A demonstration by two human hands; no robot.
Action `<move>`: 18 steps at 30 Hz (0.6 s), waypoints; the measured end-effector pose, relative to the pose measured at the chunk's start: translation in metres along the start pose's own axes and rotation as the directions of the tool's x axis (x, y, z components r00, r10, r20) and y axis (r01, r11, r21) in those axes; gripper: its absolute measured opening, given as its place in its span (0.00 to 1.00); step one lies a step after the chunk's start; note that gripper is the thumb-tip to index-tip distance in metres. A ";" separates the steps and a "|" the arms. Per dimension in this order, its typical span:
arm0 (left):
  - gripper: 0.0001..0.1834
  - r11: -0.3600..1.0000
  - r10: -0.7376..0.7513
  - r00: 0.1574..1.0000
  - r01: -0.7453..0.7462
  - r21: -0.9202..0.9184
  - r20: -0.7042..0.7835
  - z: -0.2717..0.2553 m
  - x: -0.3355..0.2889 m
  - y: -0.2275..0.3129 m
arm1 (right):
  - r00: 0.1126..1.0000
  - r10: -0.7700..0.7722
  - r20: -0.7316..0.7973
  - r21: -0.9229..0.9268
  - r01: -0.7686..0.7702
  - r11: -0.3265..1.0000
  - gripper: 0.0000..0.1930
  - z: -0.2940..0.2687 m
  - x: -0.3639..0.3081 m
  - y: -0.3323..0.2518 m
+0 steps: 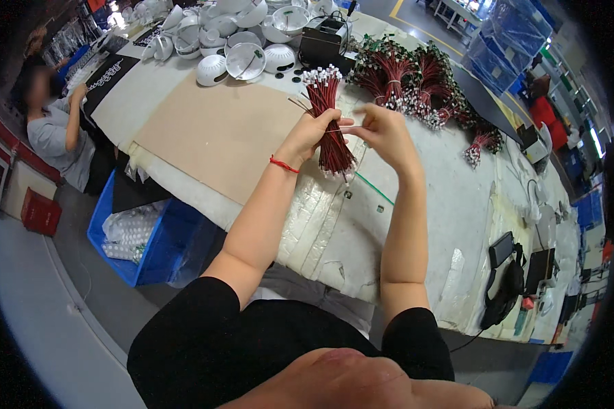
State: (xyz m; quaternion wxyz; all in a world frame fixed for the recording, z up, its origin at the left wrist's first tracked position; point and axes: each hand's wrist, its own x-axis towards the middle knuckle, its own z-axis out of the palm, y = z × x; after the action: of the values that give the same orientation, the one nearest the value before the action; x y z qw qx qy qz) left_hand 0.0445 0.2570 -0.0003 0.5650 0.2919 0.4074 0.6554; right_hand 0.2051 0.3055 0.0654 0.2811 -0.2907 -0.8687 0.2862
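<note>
My left hand (pixel 314 133) is closed around the middle of a bundle of dark red wires (pixel 335 151) above the table. White connectors (pixel 323 76) crowd the bundle's far end, and small pale tips show at its near end. A thin pale band (pixel 344 129) runs from the bundle's waist to my right hand (pixel 387 133). Thumb and fingers of that hand are pinched on the band, just right of the bundle. Whether the band circles the wires fully is hidden by my left fingers. Beneath the bundle, a thin green strip (pixel 375 188) lies on the table.
More tied wire bundles (pixel 393 75) are heaped at the far right. White plastic bowl-shaped shells (pixel 245 61) pile up at the back, beside a black device (pixel 323 46). A brown sheet (pixel 208 129) covers the left tabletop. Another person (pixel 58 129) sits at far left, beyond a blue bin (pixel 140 249).
</note>
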 end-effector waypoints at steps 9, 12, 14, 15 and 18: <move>0.14 0.961 -0.193 0.971 0.216 -0.175 0.139 0.014 0.003 -0.007 | 0.920 -0.356 -0.165 -0.049 0.353 0.934 0.03 0.021 0.008 0.011; 0.16 0.948 -0.206 0.965 0.237 -0.210 0.159 0.024 -0.014 0.009 | 0.924 -0.289 -0.251 0.014 0.302 0.953 0.05 0.024 0.009 0.010; 0.15 0.955 -0.175 0.954 0.225 -0.193 0.244 0.020 -0.011 0.005 | 0.910 -0.264 -0.320 0.026 0.287 0.958 0.04 0.024 0.011 0.013; 0.14 0.957 -0.160 0.941 0.222 -0.188 0.299 0.019 -0.011 0.005 | 0.898 -0.255 -0.358 0.038 0.287 0.957 0.04 0.023 0.012 0.014; 0.15 0.976 -0.114 0.927 0.172 -0.135 0.357 0.012 -0.008 0.001 | 0.930 -0.203 -0.306 0.088 0.240 0.967 0.04 0.015 0.009 0.014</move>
State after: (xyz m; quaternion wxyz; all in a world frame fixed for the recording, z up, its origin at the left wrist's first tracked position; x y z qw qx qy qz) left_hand 0.0561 0.2515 0.0069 0.6964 0.3249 0.2660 0.5820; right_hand 0.1939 0.3162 0.0494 0.4554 -0.2119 -0.8249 0.2593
